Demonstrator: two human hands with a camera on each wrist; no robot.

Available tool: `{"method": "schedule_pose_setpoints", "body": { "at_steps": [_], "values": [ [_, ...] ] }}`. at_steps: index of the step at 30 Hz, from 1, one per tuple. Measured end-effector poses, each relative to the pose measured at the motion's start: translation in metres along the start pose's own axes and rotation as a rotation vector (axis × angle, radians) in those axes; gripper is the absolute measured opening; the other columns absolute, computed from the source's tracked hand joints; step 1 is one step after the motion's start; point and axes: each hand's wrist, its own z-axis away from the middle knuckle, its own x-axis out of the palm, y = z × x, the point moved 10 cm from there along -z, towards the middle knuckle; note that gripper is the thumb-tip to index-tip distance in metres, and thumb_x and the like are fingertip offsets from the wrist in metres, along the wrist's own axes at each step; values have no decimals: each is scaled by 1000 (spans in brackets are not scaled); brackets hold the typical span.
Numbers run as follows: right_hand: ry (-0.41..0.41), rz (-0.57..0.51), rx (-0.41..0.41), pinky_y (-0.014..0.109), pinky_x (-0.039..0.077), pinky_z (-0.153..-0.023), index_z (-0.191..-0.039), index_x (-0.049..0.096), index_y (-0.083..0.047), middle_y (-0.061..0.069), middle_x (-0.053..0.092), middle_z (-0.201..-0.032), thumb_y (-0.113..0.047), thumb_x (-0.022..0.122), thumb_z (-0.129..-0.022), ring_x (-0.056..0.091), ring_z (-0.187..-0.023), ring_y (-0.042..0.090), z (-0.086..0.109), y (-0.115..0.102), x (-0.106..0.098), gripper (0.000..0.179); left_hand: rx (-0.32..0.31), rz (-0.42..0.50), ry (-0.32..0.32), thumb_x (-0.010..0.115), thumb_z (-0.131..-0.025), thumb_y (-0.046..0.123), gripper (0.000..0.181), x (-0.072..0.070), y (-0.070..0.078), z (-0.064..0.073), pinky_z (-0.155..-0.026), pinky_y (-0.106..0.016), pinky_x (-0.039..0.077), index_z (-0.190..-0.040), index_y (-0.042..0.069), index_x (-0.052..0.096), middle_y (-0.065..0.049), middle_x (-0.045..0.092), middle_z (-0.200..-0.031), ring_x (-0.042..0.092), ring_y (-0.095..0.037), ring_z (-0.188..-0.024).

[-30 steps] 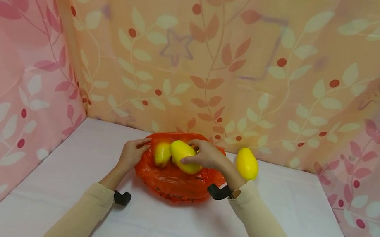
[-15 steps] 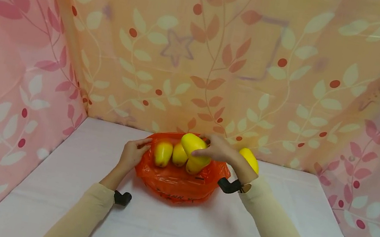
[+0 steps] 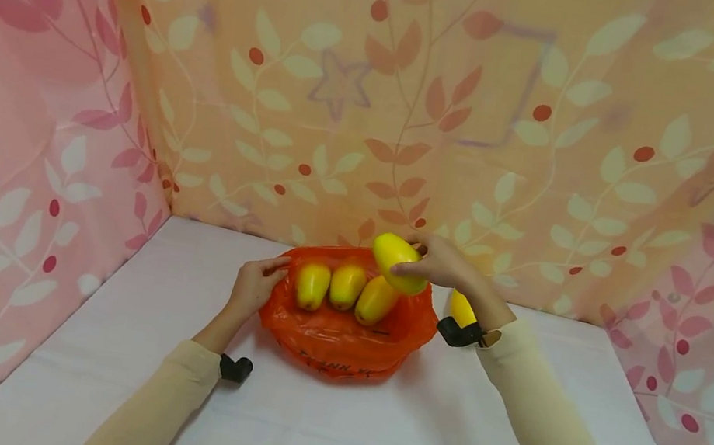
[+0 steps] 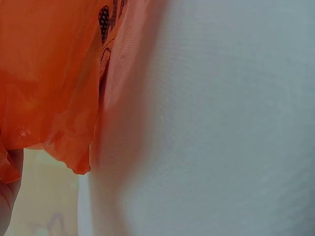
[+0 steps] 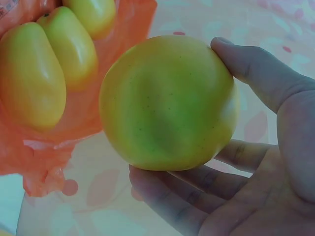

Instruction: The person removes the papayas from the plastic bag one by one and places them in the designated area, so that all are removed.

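Fruit (image 3: 396, 259), fat and yellow with a green patch and tiny dark dots, is up by the orange bag (image 3: 336, 349), gripped in the right hand (image 3: 440, 264). Three more fruits (image 3: 346, 286) lie inside; the left hand (image 3: 252, 288) pinches the bag's edge.

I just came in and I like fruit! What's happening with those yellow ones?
Someone is handling yellow fruit at a white table. The right grip holds one fruit up by the right side of an orange-red bag. The left grip holds the bag's left edge. Three fruits sit together inside the open bag. Another fruit is outside it on the right, partly hidden behind the right arm.
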Motion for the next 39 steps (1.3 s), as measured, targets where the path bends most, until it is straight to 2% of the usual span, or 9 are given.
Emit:
{"method": "schedule_pose_setpoints", "body": {
  "at_steps": [9, 16, 23, 30, 39],
  "values": [
    [20, 8, 21, 30, 55, -78, -143, 48, -10, 19, 61, -122, -42, 75, -83, 60, -98, 28, 2, 5, -15, 73, -1, -11, 5, 65, -92, 11, 31, -3, 5, -5, -104, -47, 47, -123, 5, 68, -19, 67, -123, 57, -33, -123],
    [38, -2, 31, 31, 56, -78, -140, 49, -10, 20, 60, -123, -42, 75, -82, 60, -99, 29, 5, 9, -24, 71, -2, -14, 9, 65, -92, 11, 31, -3, 4, -7, -106, -47, 45, -122, 6, 69, -18, 66, -125, 56, -33, -126],
    [40, 16, 49, 32, 55, -79, -137, 51, -12, 18, 61, -119, -44, 75, -82, 60, -101, 30, 10, 15, -27, 68, -1, -30, 14, 66, -92, 10, 30, -2, -2, -2, -107, -48, 45, -121, 5, 69, -19, 66, -124, 56, -34, -126],
    [45, -16, 95, 32, 57, -77, -139, 48, -10, 19, 58, -119, -45, 74, -82, 61, -96, 29, 17, 24, -34, 71, -1, -18, 10, 65, -92, 10, 30, 1, -4, -1, -107, -48, 44, -122, 5, 69, -19, 66, -124, 56, -34, -126],
    [80, 38, 79, 41, 53, -90, -137, 49, -6, 21, 59, -121, -42, 75, -83, 59, -103, 32, 27, 36, -45, 70, 12, -5, 16, 66, -91, 9, 30, 1, -4, 0, -106, -48, 45, -121, 4, 69, -19, 67, -122, 57, -34, -125]
  ]
}}
